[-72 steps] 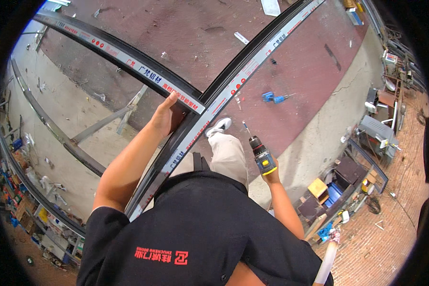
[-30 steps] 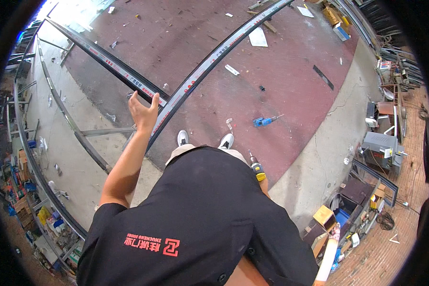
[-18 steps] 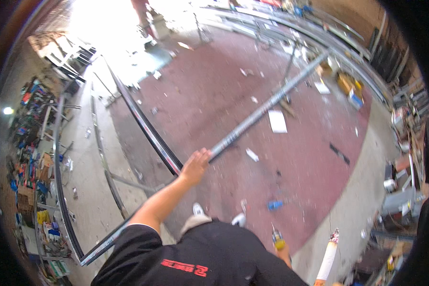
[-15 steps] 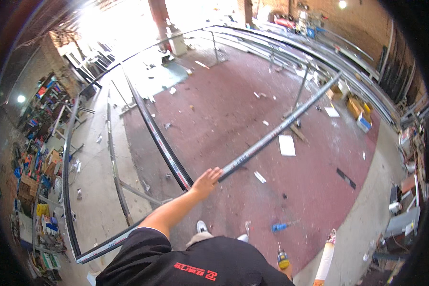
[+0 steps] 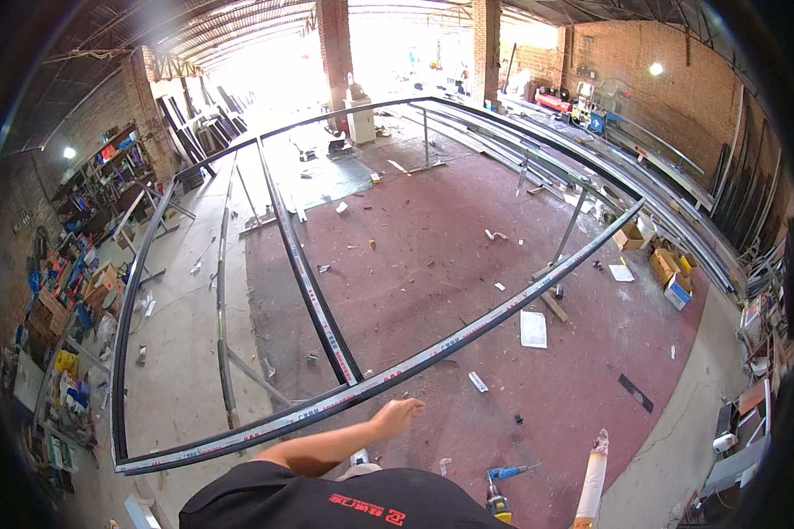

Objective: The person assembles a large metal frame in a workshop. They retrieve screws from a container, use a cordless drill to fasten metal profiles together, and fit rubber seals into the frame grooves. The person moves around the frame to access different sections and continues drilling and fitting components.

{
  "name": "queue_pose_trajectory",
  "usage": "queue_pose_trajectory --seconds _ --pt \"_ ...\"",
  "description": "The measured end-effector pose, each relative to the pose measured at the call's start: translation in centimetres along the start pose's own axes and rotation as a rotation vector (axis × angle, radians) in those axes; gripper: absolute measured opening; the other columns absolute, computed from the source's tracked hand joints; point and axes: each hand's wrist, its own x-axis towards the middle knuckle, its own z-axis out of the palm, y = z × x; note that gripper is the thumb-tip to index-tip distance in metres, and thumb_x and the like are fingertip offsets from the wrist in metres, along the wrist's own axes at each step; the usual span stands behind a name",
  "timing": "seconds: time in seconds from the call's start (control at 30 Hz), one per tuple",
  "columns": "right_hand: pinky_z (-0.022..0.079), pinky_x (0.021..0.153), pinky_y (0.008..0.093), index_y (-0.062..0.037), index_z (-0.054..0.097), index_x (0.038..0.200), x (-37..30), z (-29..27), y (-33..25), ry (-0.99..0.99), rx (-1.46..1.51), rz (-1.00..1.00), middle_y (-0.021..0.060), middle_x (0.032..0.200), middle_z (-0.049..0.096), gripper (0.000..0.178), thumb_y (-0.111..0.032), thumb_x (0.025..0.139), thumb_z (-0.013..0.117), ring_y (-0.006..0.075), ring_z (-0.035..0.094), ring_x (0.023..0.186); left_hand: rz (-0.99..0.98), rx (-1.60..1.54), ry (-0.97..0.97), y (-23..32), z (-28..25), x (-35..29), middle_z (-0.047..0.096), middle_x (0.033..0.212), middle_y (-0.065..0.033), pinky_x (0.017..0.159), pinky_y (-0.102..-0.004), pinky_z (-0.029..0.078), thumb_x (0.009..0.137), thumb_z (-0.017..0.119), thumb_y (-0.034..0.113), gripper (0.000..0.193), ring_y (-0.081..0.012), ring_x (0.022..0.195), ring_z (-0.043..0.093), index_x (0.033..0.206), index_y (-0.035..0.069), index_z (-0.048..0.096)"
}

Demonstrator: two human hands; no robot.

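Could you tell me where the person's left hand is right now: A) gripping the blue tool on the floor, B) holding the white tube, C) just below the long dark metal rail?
C: the left hand hangs just under the long dark rail, fingers curled, contact unclear.

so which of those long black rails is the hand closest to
The near rail, running across just beyond the left hand; the other rails lie farther off.

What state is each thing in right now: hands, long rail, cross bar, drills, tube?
left hand: open, off the rail, just below it.
right hand: out of view.
long dark rail: raised on stands, spanning the floor.
cross bar: lying across, its end meeting the long rail.
blue drill: lying on the red floor.
yellow drill: at the lower edge, holder hidden.
white tube: upright, tilted slightly.
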Motion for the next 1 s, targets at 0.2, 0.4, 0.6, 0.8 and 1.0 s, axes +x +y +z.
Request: queue_pose_trajectory --seconds 0.2,0.4,0.6,0.8,1.0 --pt "0.053 0.071 0.034 -0.0032 0.06 0.11 -1.1 -0.8 -4.6 -0.11 0.066 -0.164 0.0082 0.094 0.063 0.035 -0.014 0.082 0.08 0.021 0.064 0.085 -0.605 -0.687 0.039 4.1 1.2 -5.4 0.071 0.103 -0.0241 0.072 -0.0358 0.061 0.096 0.061 0.004 0.046 -0.0262 0.087 0.073 0.133 -0.005 0.037" --pt "0.054 0.073 0.0329 -0.0043 0.07 0.1 -1.2 -2.8 -12.8 -0.341 -0.01 -0.55 0.0068 0.089 0.073 0.022 -0.014 0.083 0.079 0.0176 0.069 0.08 -0.579 -0.716 0.185 7.4 -2.9 -7.0 0.072 0.085 -0.008 0.057 -0.0274 0.053 0.084 0.08 0.019 0.03 -0.0125 0.071 0.067 0.103 0.0 0.066" --pt "0.05 0.073 0.0305 -0.0009 0.066 0.097 -0.8 -1.3 -18.2 -0.582 0.139 -0.659 0.0068 0.09 0.068 0.019 -0.009 0.081 0.072 0.0144 0.061 0.078 -0.606 -1.088 0.311 10.0 -5.1 -9.4 0.071 0.094 -0.0074 0.075 -0.0305 0.059 0.093 0.071 0.015 0.016 -0.0156 0.082 0.07 0.104 0.004 0.068" --pt "0.051 0.076 0.0312 0.0004 0.066 0.098 -1.7 0.9 -19.5 -0.611 0.133 -0.594 0.009 0.092 0.068 0.024 -0.008 0.076 0.072 0.0165 0.062 0.081 -0.66 -1.218 0.278 8.6 -7.1 -10.1 0.073 0.098 -0.01 0.076 -0.0302 0.058 0.094 0.071 0.015 0.018 -0.0169 0.085 0.07 0.107 0.004 0.067" --pt "0.051 0.078 0.0323 -0.0008 0.066 0.099 -4.0 4.7 -20.6 -0.553 0.036 -0.481 0.0098 0.094 0.068 0.029 -0.01 0.073 0.073 0.0185 0.063 0.082 -0.707 -1.23 0.078 4.8 -10.8 -10.2 0.072 0.097 -0.0123 0.075 -0.0305 0.058 0.093 0.071 0.015 0.016 -0.018 0.086 0.07 0.103 0.003 0.066"
